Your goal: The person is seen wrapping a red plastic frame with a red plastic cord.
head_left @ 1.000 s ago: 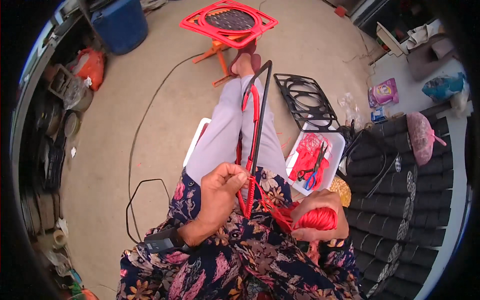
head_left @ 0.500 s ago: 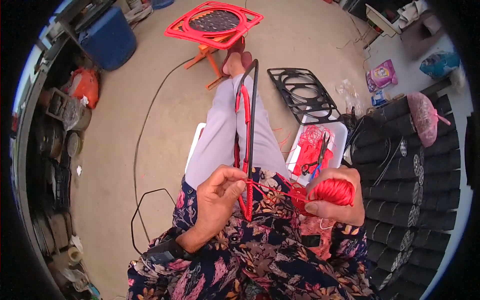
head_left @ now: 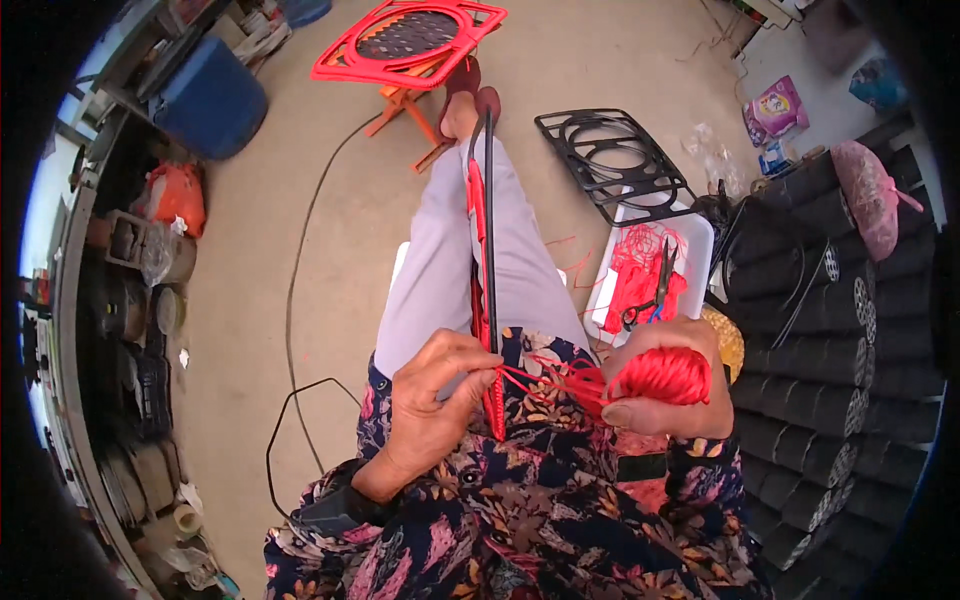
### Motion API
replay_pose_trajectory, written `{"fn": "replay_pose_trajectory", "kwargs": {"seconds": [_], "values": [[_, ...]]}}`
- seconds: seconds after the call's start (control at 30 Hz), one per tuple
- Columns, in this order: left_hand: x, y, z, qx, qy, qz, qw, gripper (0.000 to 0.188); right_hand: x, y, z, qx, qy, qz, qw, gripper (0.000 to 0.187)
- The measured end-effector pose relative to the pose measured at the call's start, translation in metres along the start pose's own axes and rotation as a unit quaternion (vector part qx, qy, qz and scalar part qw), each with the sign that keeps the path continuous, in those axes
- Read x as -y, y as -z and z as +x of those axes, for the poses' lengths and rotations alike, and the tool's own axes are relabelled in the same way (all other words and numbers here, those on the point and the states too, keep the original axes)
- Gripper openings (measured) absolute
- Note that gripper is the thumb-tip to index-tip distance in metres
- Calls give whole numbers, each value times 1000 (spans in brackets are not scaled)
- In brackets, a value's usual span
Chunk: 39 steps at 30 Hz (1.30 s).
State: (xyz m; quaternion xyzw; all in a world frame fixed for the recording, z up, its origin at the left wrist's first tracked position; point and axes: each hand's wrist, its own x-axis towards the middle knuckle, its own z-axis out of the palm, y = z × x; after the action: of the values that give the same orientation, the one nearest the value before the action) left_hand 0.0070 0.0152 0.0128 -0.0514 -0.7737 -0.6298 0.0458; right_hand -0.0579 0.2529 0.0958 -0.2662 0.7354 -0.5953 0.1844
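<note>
A black frame stands edge-on between my legs, its near part wrapped in red cord. My left hand pinches the cord at the frame's edge, thumb against fingers. My right hand is wrapped round a bundle of red cord, just right of the frame. Loose strands run from the bundle across to my left fingertips. The frame's far face is hidden from this angle.
Right of my legs, a white tray holds red cord and black scissors. Black openwork panels lean over it. Ahead, a red-wrapped panel rests on an orange stand. Stacked black rolls stand at right; a blue barrel far left.
The frame has turned to stand more edge-on. Both hands stay close to where they were, the right still gripping the cord bundle. The whole view has shifted slightly.
</note>
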Motion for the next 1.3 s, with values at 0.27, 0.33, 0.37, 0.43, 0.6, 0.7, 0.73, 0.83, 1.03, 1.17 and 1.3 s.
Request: {"fn": "replay_pose_trajectory", "kwargs": {"seconds": [0.27, 0.33, 0.37, 0.43, 0.6, 0.7, 0.73, 0.83, 1.03, 1.17, 1.3], "values": [[3, -4, -9, -47, 93, -161, 981, 14, -17, 4, 11, -144, -149, 98, 973, 17], [2, -5, -10, -45, 121, -191, 973, 15, -34, 9, 12, -136, -149, 81, 976, 17], [2, -6, -10, -42, 150, -220, 963, 16, -41, 7, 15, -167, -155, 36, 973, 16], [4, -6, -11, -45, 188, -259, 946, 17, -58, -1, 18, -224, -147, -57, 962, 14], [9, -4, -10, -32, 248, -352, 902, 18, -49, -14, 3, -280, -127, -61, 949, 14], [15, -4, -11, -33, 237, -375, 896, 17, -27, -30, -3, -215, -149, 44, 964, 17], [15, -5, -10, -29, 241, -379, 893, 17, -23, -35, -4, -214, -151, 40, 964, 17], [13, -6, -9, -30, 243, -392, 887, 17, -21, -50, -3, -111, -153, -87, 978, 16], [15, -6, -11, -33, 242, -400, 883, 17, -26, -71, 6, -73, -82, -138, 984, 22], [15, -5, -12, -34, 243, -400, 883, 18, -25, -73, 9, -46, -116, -126, 984, 19], [14, -4, -12, -36, 237, -428, 872, 20, -26, -75, 9, -67, -140, -120, 981, 22]]}}
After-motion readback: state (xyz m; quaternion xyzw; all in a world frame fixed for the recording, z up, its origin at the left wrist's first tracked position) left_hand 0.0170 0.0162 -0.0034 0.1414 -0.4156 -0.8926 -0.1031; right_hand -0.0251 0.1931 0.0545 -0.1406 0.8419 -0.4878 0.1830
